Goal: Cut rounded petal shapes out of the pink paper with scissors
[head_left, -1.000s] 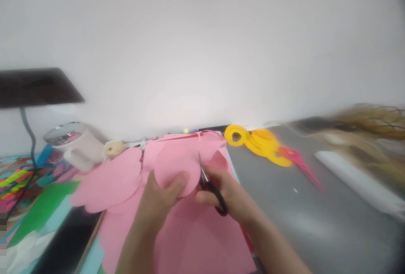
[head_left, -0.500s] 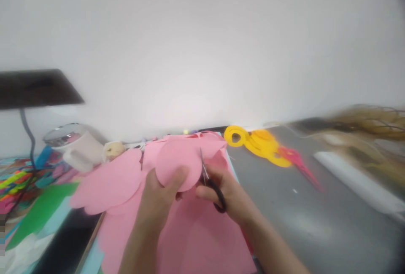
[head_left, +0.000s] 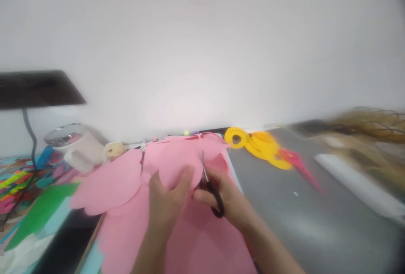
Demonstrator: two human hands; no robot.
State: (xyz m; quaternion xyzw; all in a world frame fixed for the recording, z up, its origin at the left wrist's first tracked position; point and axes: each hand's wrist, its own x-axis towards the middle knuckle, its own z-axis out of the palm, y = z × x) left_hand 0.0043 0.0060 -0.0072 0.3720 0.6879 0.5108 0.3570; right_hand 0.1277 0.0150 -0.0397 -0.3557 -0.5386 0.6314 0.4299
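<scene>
My left hand [head_left: 169, 196] pinches a rounded piece of pink paper [head_left: 180, 162], thumb on top and the other fingers partly hidden beneath it. In my right hand [head_left: 223, 194] is a pair of black-handled scissors [head_left: 216, 200], its blades pointing away from me along the right edge of the rounded piece. Under both hands lies a large pink sheet [head_left: 205, 240]. Several pink scalloped cut-outs [head_left: 107, 181] overlap on the left.
Yellow paper shapes [head_left: 261, 146] and pink-handled scissors [head_left: 300, 166] lie on the grey table [head_left: 284, 227] to the right. At left are a white mug [head_left: 84, 151], green paper [head_left: 47, 206], colourful scraps and a dark screen-like panel [head_left: 38, 89]. A white wall stands behind.
My left hand has shifted slightly to the right and the rounded pink piece has tilted and moved with it. The scissors stay at its right edge, their handle slightly lower.
</scene>
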